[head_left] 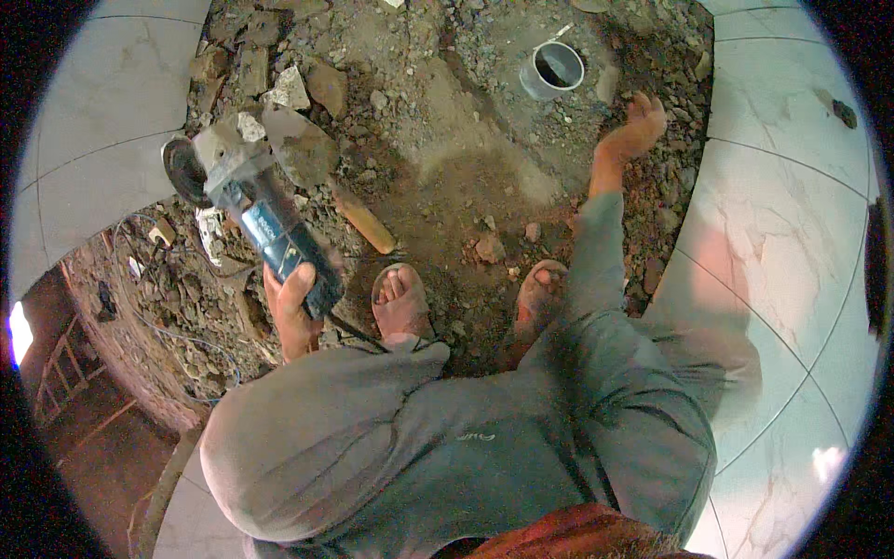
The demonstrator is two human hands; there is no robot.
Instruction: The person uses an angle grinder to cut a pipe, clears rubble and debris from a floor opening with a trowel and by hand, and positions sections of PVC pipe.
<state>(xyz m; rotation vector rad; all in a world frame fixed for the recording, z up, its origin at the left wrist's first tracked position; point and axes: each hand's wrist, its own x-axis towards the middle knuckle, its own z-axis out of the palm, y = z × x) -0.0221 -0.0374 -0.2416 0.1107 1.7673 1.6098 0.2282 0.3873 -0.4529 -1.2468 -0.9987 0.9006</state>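
Observation:
My left hand [292,306] grips the body of a blue angle grinder [270,228], its thumb across the casing. The grinder's head and dark disc [186,171] point to the far left, and a black cord trails from its rear end. Just right of it, a trowel [365,224] with a wooden handle lies on the rubble. Over the broken ground by the right-hand tiles, my right hand [635,129] is stretched out, fingers loosely bent and somewhat apart, with nothing visible in them. A metal cup [551,71] with something dark inside stands beyond that hand, to its left.
Loose soil and stones [447,177] fill the strip between pale marbled tiles [773,214] on the right and more tiles [102,121] on the left. My bare feet [400,296] rest on the dirt. A thin blue wire [191,340] lies at left, above a drop with a railing.

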